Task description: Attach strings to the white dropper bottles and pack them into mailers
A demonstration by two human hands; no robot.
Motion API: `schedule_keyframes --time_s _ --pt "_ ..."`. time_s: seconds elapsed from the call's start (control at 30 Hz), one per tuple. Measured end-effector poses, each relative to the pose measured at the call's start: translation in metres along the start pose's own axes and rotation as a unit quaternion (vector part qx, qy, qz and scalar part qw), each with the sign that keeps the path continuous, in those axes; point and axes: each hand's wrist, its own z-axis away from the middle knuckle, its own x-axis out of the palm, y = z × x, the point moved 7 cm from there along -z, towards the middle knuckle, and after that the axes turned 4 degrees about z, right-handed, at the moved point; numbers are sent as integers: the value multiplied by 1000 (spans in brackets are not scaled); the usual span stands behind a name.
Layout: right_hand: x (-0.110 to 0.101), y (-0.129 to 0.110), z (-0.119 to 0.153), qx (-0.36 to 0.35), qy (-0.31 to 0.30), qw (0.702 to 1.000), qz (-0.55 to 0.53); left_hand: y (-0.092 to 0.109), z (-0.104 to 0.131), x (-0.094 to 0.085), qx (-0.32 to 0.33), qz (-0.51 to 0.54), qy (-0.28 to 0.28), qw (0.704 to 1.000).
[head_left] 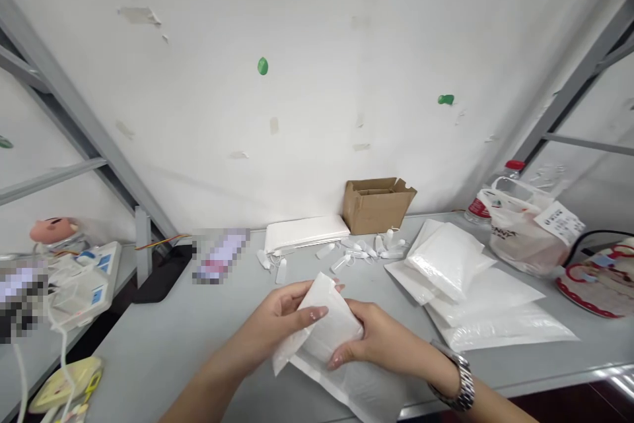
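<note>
Both of my hands are on a white packet (333, 323) above the front of the grey table (163, 350). My left hand (287, 317) is closed around its left side, with the thumb across the front. On the right edge my right hand (364, 337) grips it between thumb and fingers. A larger white sheet or mailer (366, 391) hangs below; I cannot tell whether it is the same piece. Several small white tags with loops (354, 251) lie just beyond my hands.
Several white mailers (490, 304) are piled at right, near a plastic bag (520, 238) and a bottle (479, 206). Against the wall stand a cardboard box (379, 208) and a white flat stack (307, 231). A blurred phone-like object (221, 255) lies left, beside a grey metal frame (84, 106).
</note>
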Motion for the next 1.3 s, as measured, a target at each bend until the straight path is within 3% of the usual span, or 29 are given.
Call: schedule_keyframes --time_s 0.1,0.27,0.37,0.43,0.5,0.53,0.6,0.63,0.73,0.77,0.9,1.0,1.1,1.3 --pt "-9 11 4 21 30 999 9 0 -13 1 25 -47 0 999" --pt "-29 15 20 25 27 998 52 -2 -30 9 25 -65 -5 998" --pt "-52 4 42 -14 86 990 110 6 -38 18 38 -101 -52 993" --pt "-75 -9 64 -50 165 973 153 16 -51 14 77 -168 -71 980" --pt "-105 -23 95 -95 289 927 218 24 -74 -7 130 -313 -29 940" --pt "-122 -28 113 -113 358 888 264 25 -88 -23 148 -418 15 896" --pt "-153 -31 145 -140 480 786 363 18 -119 -56 139 -611 89 774" --pt "-167 -27 156 -146 525 736 403 9 -133 -69 132 -685 86 711" --pt "-206 13 160 -107 556 662 491 -11 -164 -100 130 -720 77 677" --pt "-216 30 157 -98 552 653 509 -15 -169 -108 131 -725 80 671" --pt "-233 95 134 -60 464 693 548 -21 -179 -123 128 -745 110 645" --pt "-230 116 132 -32 416 720 555 -17 -181 -127 129 -756 128 629" --pt "-227 109 142 -32 424 714 557 -10 -179 -129 135 -763 135 618" --pt "-207 64 144 -108 472 657 578 15 -164 -122 179 -761 151 605"
